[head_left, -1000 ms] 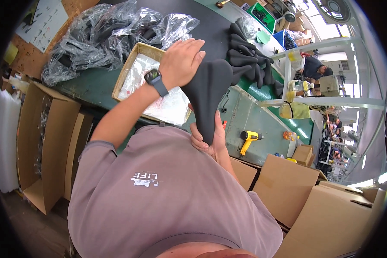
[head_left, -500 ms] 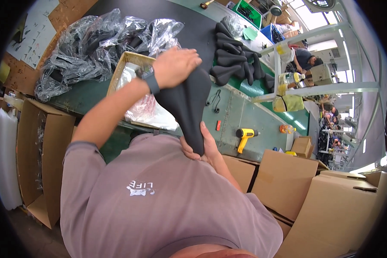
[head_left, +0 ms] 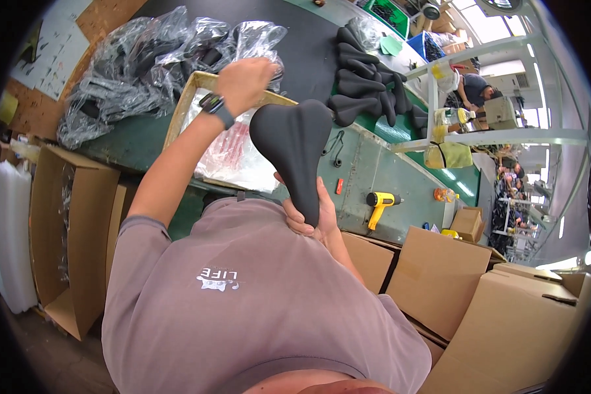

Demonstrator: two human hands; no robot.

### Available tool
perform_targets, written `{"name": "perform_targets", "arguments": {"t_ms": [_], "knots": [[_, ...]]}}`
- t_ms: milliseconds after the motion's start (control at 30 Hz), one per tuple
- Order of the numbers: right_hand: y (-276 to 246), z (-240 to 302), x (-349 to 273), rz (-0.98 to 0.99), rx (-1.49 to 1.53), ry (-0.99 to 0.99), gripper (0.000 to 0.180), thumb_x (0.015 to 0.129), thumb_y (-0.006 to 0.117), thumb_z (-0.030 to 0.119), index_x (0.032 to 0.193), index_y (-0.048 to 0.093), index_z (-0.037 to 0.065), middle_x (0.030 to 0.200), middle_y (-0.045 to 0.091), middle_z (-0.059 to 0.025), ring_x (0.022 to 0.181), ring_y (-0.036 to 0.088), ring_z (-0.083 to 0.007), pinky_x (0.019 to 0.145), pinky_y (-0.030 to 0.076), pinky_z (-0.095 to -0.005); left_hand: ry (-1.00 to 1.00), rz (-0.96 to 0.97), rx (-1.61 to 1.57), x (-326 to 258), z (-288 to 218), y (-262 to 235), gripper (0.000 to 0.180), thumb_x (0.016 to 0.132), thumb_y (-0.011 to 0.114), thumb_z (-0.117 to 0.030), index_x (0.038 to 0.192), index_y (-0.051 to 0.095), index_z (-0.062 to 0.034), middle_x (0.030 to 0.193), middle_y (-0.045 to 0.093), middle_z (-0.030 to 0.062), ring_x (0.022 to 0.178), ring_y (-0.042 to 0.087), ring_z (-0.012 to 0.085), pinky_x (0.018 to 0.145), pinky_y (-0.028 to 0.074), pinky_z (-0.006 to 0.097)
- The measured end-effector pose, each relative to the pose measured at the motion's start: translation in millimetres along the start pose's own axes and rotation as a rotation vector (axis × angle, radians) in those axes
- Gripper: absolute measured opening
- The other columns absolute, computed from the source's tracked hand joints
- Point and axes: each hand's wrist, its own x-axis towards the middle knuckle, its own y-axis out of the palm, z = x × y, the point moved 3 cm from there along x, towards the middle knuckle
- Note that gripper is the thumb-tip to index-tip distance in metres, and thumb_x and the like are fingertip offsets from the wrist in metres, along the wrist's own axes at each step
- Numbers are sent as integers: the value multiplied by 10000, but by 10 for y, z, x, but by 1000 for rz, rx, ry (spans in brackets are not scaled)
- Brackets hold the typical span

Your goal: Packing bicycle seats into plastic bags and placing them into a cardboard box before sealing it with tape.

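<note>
A black bicycle saddle stands nose-down in front of my chest, its wide end up and its smooth cover facing me. My right hand is closed round the narrow nose, with the thumb along one side. Apart from the saddle, my left hand, with a dark watch on its wrist, is up over the far edge of a shallow yellowish tray. Blur smears its fingers, so whether they are closed is unclear. Clear plastic film and reddish bits lie in the tray.
Bagged saddles in clear plastic pile up at far left. Several bare black saddles lie at far right. On the green bench are a yellow heat gun, a small red object and dark metal parts. Cardboard boxes flank me.
My left hand has lifted off the saddle's wide end and moved left, uncovering it. The saddle, still in my right hand, now shows its whole top and sits slightly further right.
</note>
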Motion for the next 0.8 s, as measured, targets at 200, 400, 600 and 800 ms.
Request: {"name": "perform_targets", "arguments": {"t_ms": [200, 400, 600, 800], "knots": [[32, 177, -112, 50, 60, -146, 897, 1131, 259, 787, 1746, 309, 137, 736, 539, -90, 422, 445, -144, 408, 387, -294, -346, -128, -1041, -847, -307, 343, 361, 1096, 721, -275, 1324, 771, 0, 1107, 825, 128, 989, 780, 234, 894, 600, 368], [-202, 126, -235, 0, -184, -111, 787, 1099, 290, 834, 1401, 553, 157, 771, 573, -115, 442, 474, -158, 426, 403, -301, 148, -130, -330, -819, -1352, -628, 1048, 745, 1014, -429, 1602, 552, -40, 1567, 600, 187, 1393, 605, 375, 1147, 509, 486], [-179, 127, -378, -180, -309, -129, 884, 1094, 333, 837, 1013, 597, -3, 700, 566, -89, 416, 458, -154, 406, 389, -290, 243, 316, -418, -244, -1022, -201, 710, 837, 925, -442, 1408, 740, -62, 1224, 765, 151, 1149, 745, 350, 1028, 582, 446], [-257, 46, -595, -290, -362, -240, 808, 1093, 455, 777, 1167, 602, -15, 809, 646, -161, 464, 518, -184, 420, 412, -324, -178, 229, -604, -38, -15, 1428, 239, 1002, 754, -302, 958, 826, -78, 849, 787, 162, 817, 770, 389, 780, 616, 476]]}}
